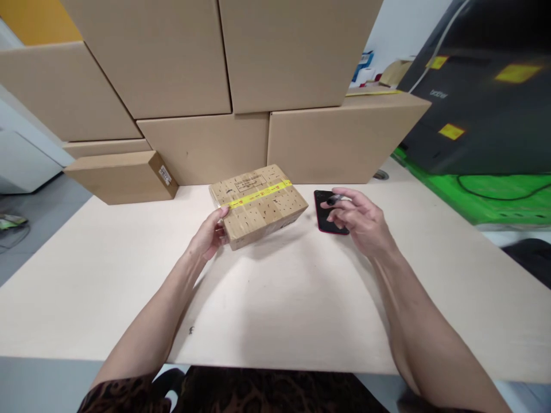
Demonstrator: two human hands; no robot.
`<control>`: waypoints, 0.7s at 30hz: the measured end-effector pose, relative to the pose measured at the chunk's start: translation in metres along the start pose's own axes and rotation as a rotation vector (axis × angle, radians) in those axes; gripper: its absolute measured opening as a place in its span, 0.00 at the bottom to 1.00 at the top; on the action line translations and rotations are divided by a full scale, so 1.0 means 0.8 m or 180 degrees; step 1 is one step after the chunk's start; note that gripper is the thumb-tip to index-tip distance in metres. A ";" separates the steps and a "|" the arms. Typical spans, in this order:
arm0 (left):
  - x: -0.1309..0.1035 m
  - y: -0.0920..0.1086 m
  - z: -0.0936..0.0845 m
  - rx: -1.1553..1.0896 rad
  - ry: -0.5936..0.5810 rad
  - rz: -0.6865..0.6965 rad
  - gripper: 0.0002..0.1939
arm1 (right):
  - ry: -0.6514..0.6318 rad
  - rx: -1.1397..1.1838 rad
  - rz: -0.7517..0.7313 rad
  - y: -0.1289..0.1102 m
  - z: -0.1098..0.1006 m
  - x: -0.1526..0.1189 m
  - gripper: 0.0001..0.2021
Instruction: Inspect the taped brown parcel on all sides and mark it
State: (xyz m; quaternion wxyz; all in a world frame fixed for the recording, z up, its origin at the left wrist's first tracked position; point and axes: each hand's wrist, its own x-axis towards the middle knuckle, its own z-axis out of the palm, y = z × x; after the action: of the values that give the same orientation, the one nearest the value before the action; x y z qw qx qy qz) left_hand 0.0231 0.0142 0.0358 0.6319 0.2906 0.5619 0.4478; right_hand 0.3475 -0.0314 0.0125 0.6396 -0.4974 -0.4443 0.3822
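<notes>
My left hand (210, 234) grips the left end of a small cardboard box (262, 209), thumb on top. The box is tilted, has yellow tape across its top, and carries small dark marks and a printed label. To its right, my right hand (359, 219) is raised over a dark phone (325, 221) with a red edge, which lies on the table. Between its bent fingers is a small dark object (334, 199), blurred and too small to name. The hand covers part of the phone.
Large cardboard boxes (181, 69) are stacked along the back of the pale table (284, 321). A flatter closed box (116, 178) stands at the back left. Beyond the table's right side are a dark machine (473, 115) and a green surface (508, 201).
</notes>
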 end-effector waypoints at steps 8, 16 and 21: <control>0.002 -0.007 0.002 -0.0013 -0.0213 0.0033 0.25 | 0.1499 0.0107 -0.1056 0.002 0.023 -0.005 0.18; 0.003 -0.012 0.004 0.0098 -0.0309 0.0142 0.25 | 0.1301 0.0385 -0.1120 -0.014 0.039 -0.022 0.20; 0.006 -0.016 0.005 0.0038 -0.0301 0.0170 0.25 | 0.0929 0.0544 -0.1154 -0.017 0.045 -0.029 0.23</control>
State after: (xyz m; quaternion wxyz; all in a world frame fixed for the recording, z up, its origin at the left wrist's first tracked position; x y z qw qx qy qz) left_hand 0.0299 0.0134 0.0238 0.6439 0.3301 0.5261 0.4469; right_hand 0.3065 -0.0449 0.0251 0.7948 -0.4036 -0.3953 0.2215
